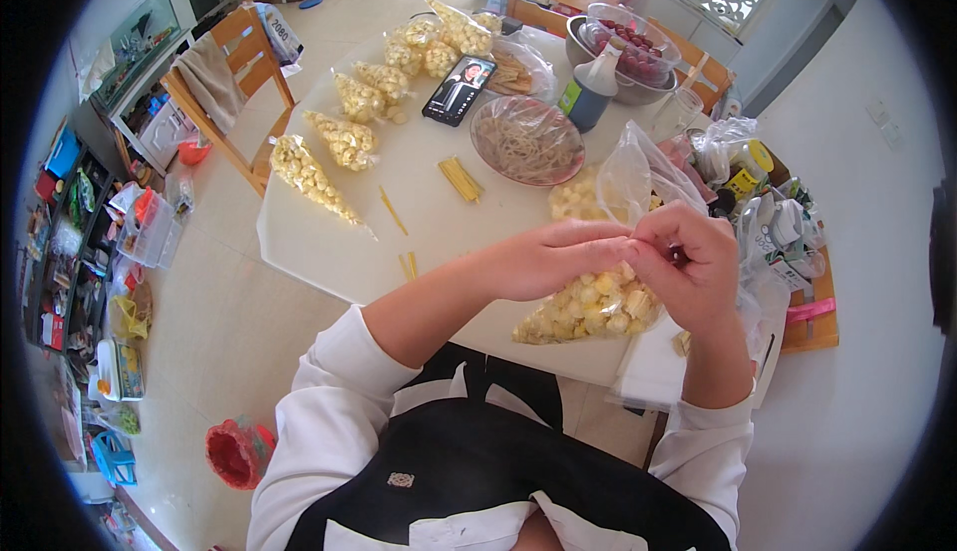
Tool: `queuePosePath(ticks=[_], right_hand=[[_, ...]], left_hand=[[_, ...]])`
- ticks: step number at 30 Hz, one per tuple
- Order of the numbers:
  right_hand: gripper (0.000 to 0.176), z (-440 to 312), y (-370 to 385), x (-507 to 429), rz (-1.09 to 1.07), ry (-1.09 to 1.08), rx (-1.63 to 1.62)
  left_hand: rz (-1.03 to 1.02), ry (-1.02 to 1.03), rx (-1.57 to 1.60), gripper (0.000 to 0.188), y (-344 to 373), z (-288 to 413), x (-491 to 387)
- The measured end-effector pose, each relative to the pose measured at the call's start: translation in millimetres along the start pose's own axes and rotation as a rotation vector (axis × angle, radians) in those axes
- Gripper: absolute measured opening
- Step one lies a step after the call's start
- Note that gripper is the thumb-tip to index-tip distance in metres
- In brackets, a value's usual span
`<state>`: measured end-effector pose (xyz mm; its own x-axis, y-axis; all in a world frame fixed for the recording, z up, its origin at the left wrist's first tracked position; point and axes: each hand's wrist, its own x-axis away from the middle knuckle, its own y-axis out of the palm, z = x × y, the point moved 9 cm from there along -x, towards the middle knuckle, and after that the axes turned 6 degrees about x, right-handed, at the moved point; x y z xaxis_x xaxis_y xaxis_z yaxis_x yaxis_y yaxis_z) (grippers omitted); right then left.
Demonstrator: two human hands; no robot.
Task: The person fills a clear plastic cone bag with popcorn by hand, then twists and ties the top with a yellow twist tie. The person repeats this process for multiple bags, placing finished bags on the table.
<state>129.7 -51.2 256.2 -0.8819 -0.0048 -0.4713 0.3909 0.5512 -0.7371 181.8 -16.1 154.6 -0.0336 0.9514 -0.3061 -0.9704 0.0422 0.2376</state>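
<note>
My left hand (557, 256) reaches across to the right with its fingers nearly straight. Its fingertips meet those of my right hand (684, 263), which is curled, and both pinch the gathered neck of a clear cone-shaped bag of popcorn (591, 308). The bag hangs below the hands, its point towards the left; the pinched neck is mostly hidden by fingers. Behind the hands is a larger clear plastic bag of popcorn (579, 196). A bundle of yellow twist ties (460, 179) lies on the white table (419, 211), with loose twist ties (393, 211) nearer its edge.
Several filled popcorn bags (344, 140) line the table's left side. Beyond are a phone (459, 91), a film-covered bowl of noodle-like strands (528, 140), a dark-liquid bottle (591, 91) and a metal bowl (579, 43) under a fruit basket. Jars and packages (755, 170) crowd the right.
</note>
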Motion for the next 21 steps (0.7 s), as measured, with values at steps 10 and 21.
queuePosePath(ticks=[10, 21], right_hand=[[0.01, -21, 4, -1, -0.05, -0.133, 0.056], [0.025, -56, 17, 14, -0.094, -0.388, 0.079]], left_hand=[[-0.126, -0.157, 0.218, 0.049, 0, -32, 3], [-0.542, -0.18, 0.098, 0.048, 30, -3, 21]])
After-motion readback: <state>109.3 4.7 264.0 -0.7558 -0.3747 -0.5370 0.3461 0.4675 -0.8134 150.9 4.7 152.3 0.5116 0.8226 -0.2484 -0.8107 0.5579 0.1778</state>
